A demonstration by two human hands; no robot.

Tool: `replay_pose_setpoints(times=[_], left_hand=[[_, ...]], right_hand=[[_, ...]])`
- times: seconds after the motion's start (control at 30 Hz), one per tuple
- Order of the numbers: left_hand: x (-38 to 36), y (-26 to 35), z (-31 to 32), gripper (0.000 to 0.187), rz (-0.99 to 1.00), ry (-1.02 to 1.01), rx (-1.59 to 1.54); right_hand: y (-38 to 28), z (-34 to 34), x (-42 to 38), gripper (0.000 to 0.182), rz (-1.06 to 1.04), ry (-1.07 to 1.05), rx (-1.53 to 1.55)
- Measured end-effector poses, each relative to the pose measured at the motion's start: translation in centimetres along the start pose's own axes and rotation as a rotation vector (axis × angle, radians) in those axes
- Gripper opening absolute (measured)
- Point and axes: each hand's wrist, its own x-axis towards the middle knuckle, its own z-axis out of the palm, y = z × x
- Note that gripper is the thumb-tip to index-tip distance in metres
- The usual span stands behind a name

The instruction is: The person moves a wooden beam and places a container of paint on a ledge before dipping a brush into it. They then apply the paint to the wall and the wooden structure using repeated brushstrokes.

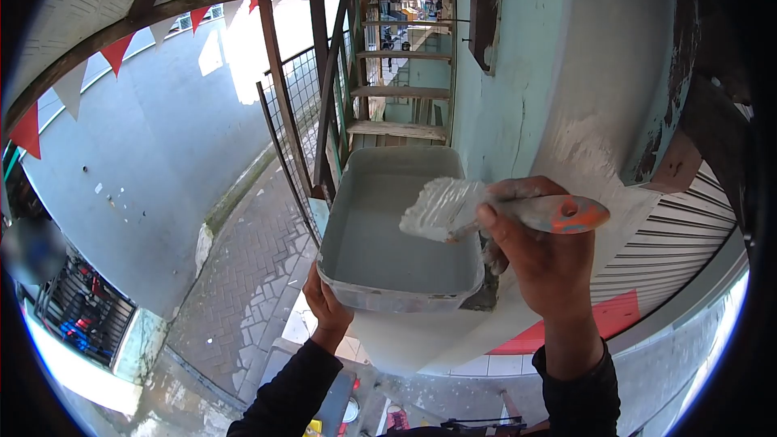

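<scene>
In my right hand (538,247) is a paintbrush (449,209), its bristles thick with pale grey paint and pointing left. The handle's orange end (584,214) sticks out past my fingers on the right. Under the bristles stands a clear plastic tub (405,301) with grey paint (380,231) in it. The bristles overlap the paint surface in this view. My left hand (325,301) grips the tub at its near left corner, with part of the fingers hidden by its wall.
Behind the tub rise wooden stairs (401,92) with a dark railing (330,81). A pale green wall (510,57) with a grey-painted section (595,89) stands on the right. Far below on the left runs a paved alley (251,283) beside a light blue wall (154,170).
</scene>
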Motion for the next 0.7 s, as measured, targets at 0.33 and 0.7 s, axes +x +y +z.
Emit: replay_pose_setpoints(times=[0.33, 0.7], left_hand=[[0.1, 0.0, 0.0, 0.04, -0.019, -0.015, -0.039], [-0.2, -0.6, -0.2, 0.044, -0.076, -0.046, -0.1]], right_hand=[[2.3, 0.2, -0.8, 0.027, -0.499, -0.119, -0.263], [2.1, -2.4, -2.4, 0.033, -0.354, -0.354, -0.266]])
